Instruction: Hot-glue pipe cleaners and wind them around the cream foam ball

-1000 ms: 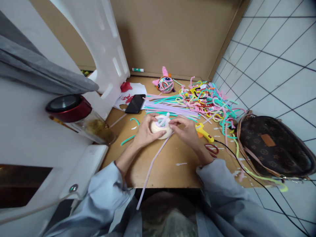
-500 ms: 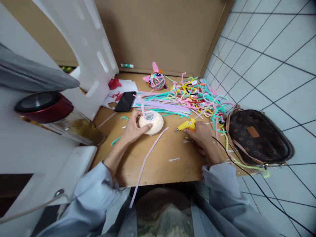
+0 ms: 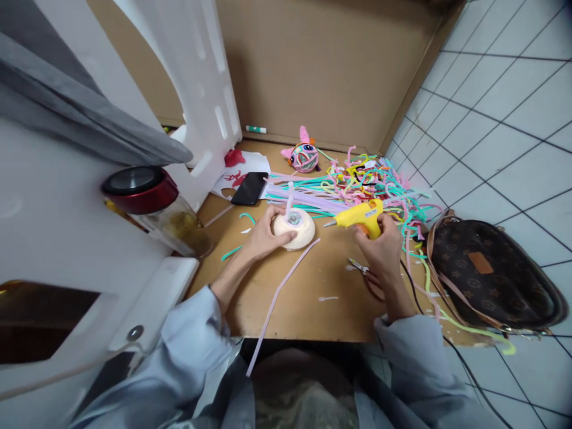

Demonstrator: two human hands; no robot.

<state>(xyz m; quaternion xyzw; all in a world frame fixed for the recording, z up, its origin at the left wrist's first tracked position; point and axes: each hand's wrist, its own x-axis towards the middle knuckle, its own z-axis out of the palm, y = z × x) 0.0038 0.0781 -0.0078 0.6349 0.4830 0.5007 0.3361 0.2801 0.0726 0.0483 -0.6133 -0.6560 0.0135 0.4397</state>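
My left hand [image 3: 265, 234] is closed on a round cream-white ball [image 3: 302, 230], thumb along its near side. On top of the ball sits a coil of pale pipe cleaner around a greyish centre, and one lilac end stands up from it. In my right hand [image 3: 379, 245] is a yellow hot glue gun [image 3: 360, 217], raised off the table, its metal nozzle pointing left toward the ball with a gap between. Scissors [image 3: 358, 264] with reddish handles lie below my right hand, partly hidden by the wrist. A loose lilac pipe cleaner [image 3: 279, 290] runs from near the ball over the table's front edge.
Bundled and tangled pipe cleaners [image 3: 375, 182] cover the back right. Behind stand a pink-eared figure [image 3: 304, 156] and a black phone [image 3: 250, 187] on paper. A lidded glass bottle [image 3: 174, 220] is left; a brown handbag [image 3: 496, 274] and the gun's black cord [image 3: 465, 363] are right.
My right hand has lifted the glue gun off the table, uncovering the scissors. My left hand keeps its hold on the ball. The whole view has shifted.
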